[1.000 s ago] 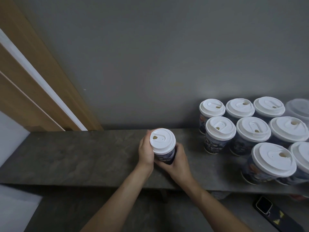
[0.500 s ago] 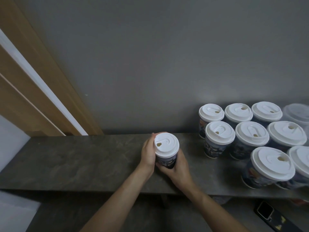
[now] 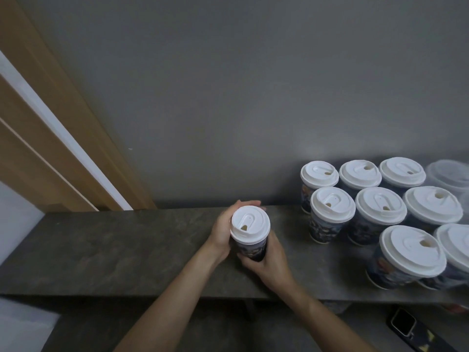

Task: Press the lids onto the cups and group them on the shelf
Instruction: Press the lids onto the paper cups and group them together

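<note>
Both the left hand (image 3: pixel 223 231) and right hand (image 3: pixel 269 262) grasp the lidded cup (image 3: pixel 250 235) mid-shelf (image 3: pixel 114 250); it should travel upright toward the group (image 3: pixel 375 214) at the right end.

Dark shelf (image 3: pixel 114 250) with lidded cups (image 3: pixel 380 208)

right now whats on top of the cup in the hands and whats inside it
A white lid covers the cup; only a brownish patch shows through its sip hole. The contents are hidden.

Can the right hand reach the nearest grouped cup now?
Probably yes: only bare shelf lies between the right hand and the nearest grouped cup. But it and the left hand grip the held cup, so it isn't free.
</note>
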`<state>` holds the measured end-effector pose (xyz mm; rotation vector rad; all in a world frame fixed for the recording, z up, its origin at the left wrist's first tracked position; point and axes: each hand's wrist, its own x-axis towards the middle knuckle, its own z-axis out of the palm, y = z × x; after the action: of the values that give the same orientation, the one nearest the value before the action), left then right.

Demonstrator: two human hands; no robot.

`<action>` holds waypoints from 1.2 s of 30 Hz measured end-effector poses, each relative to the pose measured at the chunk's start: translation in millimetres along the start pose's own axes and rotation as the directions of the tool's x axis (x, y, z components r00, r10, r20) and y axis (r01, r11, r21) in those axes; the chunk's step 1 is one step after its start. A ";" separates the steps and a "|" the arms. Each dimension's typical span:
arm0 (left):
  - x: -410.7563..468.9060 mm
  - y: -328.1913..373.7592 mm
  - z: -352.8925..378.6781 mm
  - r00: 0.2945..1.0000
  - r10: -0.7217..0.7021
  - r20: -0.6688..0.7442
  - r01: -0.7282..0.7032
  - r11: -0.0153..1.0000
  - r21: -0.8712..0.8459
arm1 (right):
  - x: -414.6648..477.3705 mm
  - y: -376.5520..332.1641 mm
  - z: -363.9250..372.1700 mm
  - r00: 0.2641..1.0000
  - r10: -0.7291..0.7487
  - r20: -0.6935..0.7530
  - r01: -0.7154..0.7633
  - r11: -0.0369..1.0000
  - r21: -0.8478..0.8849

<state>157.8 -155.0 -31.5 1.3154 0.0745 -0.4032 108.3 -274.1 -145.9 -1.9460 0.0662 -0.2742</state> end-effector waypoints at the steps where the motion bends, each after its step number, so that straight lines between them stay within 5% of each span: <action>1: 1.1 1.6 -2.5 0.997 -0.033 0.064 0.033 0.999 0.003 | 0.6 0.1 0.1 1.000 -0.003 0.007 0.003 1.000 -0.008; 9: -6.4 -15.9 7.4 0.963 0.168 -0.211 -0.167 0.986 0.025 | -2.2 -2.9 2.4 0.998 0.002 -0.056 0.000 0.999 0.036; 14: 1.9 3.4 -4.3 0.999 -0.045 0.028 0.044 0.998 0.032 | 1.1 -0.1 0.8 1.000 -0.013 0.024 0.013 1.000 0.000; 20: -2.5 -18.9 4.3 0.950 0.096 -0.298 -0.101 0.995 0.000 | -1.1 -3.4 -0.2 1.000 0.014 -0.021 -0.013 0.998 0.054; 25: 4.2 0.5 -6.5 0.999 0.000 -0.039 0.002 0.999 0.046 | 0.4 -6.9 -4.7 0.999 -0.019 0.040 0.017 0.999 0.044; 31: -5.6 -17.7 4.5 0.959 0.133 -0.252 -0.119 0.991 0.068 | -2.9 -8.3 -3.9 1.000 -0.007 0.016 0.005 0.996 0.085; 36: -9.2 -5.5 0.8 0.978 0.156 -0.140 -0.130 0.976 0.174 | -1.3 -8.0 -6.4 0.999 -0.039 0.024 0.038 0.998 0.051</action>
<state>147.3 -154.6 -33.8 1.5030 0.0757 -0.1873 105.0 -276.6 -136.4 -1.9012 0.0053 -0.2748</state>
